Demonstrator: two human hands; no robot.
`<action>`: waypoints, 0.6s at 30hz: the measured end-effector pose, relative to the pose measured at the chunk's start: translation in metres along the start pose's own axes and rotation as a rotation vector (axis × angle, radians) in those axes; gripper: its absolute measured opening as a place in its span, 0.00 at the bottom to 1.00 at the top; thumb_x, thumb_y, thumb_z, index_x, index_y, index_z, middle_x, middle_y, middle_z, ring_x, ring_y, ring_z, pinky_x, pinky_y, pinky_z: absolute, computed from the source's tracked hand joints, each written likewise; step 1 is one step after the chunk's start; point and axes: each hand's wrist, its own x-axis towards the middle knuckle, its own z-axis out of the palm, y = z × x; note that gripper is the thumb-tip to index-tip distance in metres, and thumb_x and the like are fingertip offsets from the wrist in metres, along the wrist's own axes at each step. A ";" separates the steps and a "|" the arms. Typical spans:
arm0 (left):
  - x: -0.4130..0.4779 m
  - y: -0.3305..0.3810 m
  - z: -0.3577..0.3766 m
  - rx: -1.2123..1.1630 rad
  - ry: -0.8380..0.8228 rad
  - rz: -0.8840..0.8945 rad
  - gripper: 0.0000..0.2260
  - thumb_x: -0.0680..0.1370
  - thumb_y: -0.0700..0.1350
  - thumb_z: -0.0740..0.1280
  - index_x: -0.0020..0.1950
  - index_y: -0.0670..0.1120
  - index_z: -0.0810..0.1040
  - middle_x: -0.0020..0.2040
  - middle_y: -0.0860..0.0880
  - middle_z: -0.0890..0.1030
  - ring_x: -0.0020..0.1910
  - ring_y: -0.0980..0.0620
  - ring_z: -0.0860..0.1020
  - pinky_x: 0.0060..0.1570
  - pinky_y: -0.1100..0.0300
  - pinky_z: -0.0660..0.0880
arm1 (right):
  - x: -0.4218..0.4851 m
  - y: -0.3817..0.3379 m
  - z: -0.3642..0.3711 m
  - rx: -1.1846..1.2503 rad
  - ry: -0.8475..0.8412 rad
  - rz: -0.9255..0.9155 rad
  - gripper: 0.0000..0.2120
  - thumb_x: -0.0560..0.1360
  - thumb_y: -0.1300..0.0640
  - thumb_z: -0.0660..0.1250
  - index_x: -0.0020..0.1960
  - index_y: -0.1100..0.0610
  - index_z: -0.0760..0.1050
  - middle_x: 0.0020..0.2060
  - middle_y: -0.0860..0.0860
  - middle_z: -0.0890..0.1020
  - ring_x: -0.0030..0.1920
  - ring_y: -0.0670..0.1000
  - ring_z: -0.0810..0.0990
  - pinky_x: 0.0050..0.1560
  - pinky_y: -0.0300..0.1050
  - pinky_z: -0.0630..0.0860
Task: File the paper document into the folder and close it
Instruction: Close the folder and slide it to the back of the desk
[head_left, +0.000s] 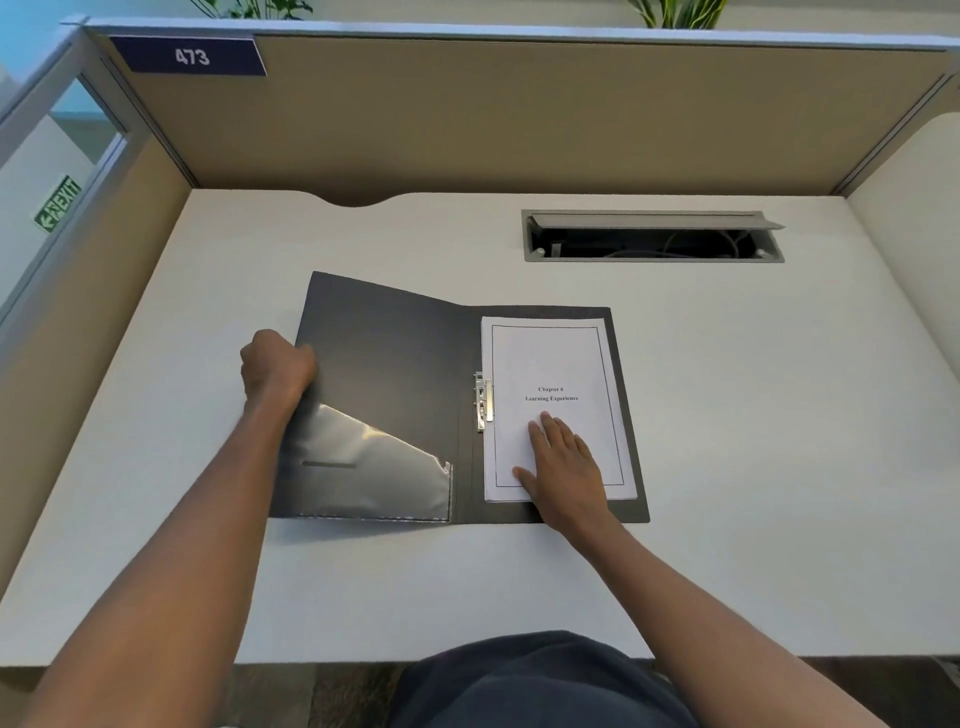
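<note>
Closing step: paper document clipped in folder. Left hand at nine o'clock, fingers curled on cover edge; right hand flat, fingers spread. Next: swing cover toward three o'clock, right hand clearing.

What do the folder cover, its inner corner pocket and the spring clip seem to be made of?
Folder cover: probably matte dark plastic or coated card; even, dull surface. Corner pocket: clear glossy plastic film; bright glare, wrinkles. Spring clip: shiny silver metal, likely steel.

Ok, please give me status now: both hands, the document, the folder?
Left hand grips open folder's left cover edge. Right hand flat on paper document, beside metal clip. Nothing in the way.
</note>
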 end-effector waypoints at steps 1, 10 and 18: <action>-0.004 0.007 -0.005 0.004 0.002 0.009 0.11 0.76 0.41 0.67 0.52 0.33 0.78 0.54 0.34 0.82 0.50 0.32 0.80 0.43 0.50 0.74 | -0.003 0.005 0.001 -0.003 0.002 0.000 0.33 0.83 0.42 0.57 0.82 0.55 0.52 0.83 0.54 0.51 0.83 0.55 0.51 0.82 0.53 0.53; -0.056 0.077 -0.041 -0.202 -0.171 0.249 0.08 0.76 0.43 0.68 0.41 0.40 0.82 0.43 0.41 0.84 0.42 0.38 0.85 0.45 0.46 0.85 | -0.014 0.013 -0.021 0.083 -0.047 0.013 0.33 0.83 0.40 0.56 0.82 0.53 0.52 0.83 0.54 0.53 0.83 0.56 0.52 0.82 0.54 0.53; -0.123 0.146 -0.027 -0.283 -0.491 0.327 0.13 0.83 0.48 0.66 0.49 0.39 0.82 0.46 0.42 0.86 0.36 0.44 0.87 0.34 0.55 0.83 | -0.006 -0.083 -0.155 0.823 0.199 -0.110 0.36 0.78 0.33 0.59 0.80 0.47 0.55 0.76 0.49 0.70 0.72 0.51 0.73 0.69 0.54 0.75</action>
